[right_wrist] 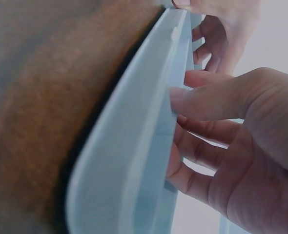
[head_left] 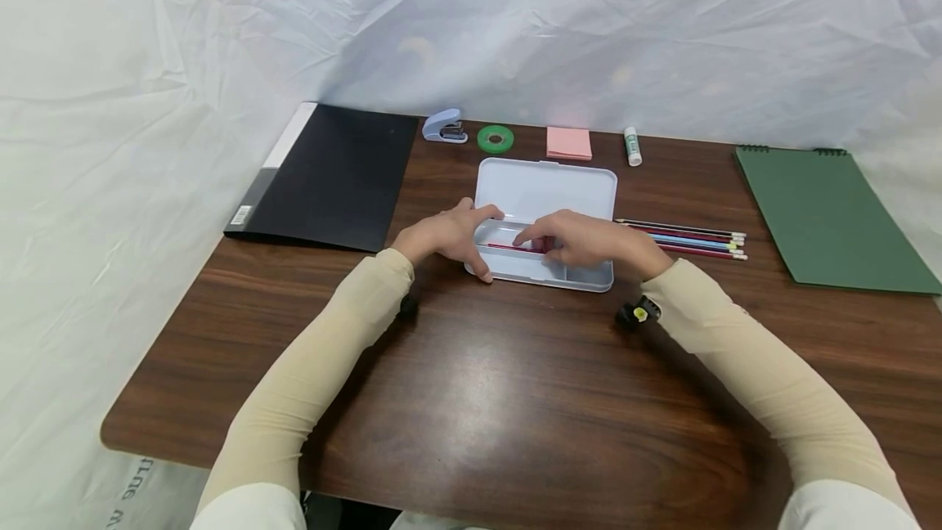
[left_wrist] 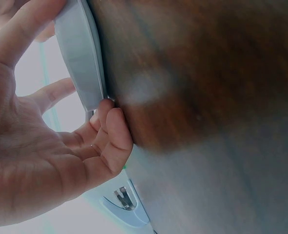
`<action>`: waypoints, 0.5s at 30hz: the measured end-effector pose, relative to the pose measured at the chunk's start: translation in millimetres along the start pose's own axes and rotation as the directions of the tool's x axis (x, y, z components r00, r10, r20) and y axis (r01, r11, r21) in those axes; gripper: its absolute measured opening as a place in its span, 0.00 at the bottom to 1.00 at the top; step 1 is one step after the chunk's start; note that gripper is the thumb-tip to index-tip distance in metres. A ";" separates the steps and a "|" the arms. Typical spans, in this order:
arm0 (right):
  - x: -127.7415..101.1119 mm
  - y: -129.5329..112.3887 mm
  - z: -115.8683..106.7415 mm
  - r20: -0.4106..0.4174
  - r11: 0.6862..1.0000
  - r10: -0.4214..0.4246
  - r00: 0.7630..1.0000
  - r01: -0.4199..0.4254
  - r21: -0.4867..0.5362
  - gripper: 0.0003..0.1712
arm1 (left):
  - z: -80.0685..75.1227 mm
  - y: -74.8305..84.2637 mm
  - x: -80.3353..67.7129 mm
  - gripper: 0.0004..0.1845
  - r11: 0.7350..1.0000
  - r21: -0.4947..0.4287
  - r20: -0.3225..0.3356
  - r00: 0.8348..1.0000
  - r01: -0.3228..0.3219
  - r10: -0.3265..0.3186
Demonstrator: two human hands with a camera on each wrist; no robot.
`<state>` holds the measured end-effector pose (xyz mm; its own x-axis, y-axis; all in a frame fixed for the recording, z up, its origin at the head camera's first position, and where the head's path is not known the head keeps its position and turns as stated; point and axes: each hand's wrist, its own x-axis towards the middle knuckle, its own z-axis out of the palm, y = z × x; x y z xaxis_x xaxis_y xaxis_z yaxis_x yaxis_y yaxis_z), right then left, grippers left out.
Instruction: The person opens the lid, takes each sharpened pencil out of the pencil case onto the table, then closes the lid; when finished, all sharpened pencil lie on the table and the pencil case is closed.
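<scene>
A white pencil case (head_left: 546,190) lies open on the table, its lid tipped back. My left hand (head_left: 452,234) grips the case's left end, thumb at the front edge and fingers toward the back; the left wrist view shows its curled fingertips at the case's corner. Inside the tray lies a red pencil (head_left: 504,247), its right part hidden under my right hand (head_left: 581,237). The right index finger reaches along the pencil's far side, with the thumb on its near side. In the right wrist view, that thumb and the bent fingers dip past the case's front wall (right_wrist: 119,146).
Several pencils (head_left: 684,238) lie right of the case, near a green spiral pad (head_left: 839,219). A black folder (head_left: 338,178) lies left. Along the back are a stapler (head_left: 444,128), green tape (head_left: 495,139), pink sticky notes (head_left: 568,143) and a glue stick (head_left: 632,146).
</scene>
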<state>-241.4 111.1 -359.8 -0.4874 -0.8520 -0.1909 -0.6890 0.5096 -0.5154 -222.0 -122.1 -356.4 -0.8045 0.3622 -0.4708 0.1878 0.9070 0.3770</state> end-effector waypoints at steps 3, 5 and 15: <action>1.2 -1.0 -3.7 0.035 1.000 0.013 0.999 -0.013 0.002 0.28 | -0.3 0.3 -0.3 0.55 1.000 0.003 0.000 1.000 0.000 0.000; 1.5 -2.3 -5.5 0.048 1.000 0.020 0.999 -0.019 -0.005 0.29 | -0.3 0.4 -0.1 0.55 1.000 0.003 0.002 1.000 -0.002 0.002; 2.5 -3.0 -11.4 0.084 0.998 0.048 0.995 -0.045 -0.036 0.30 | -0.3 0.8 1.0 0.55 1.000 -0.001 0.001 1.000 0.000 0.000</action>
<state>-246.7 108.8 -349.3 -0.4730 -0.8336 -0.2851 -0.6853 0.5515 -0.4756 -222.8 -121.0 -356.3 -0.8038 0.3621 -0.4720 0.1871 0.9070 0.3773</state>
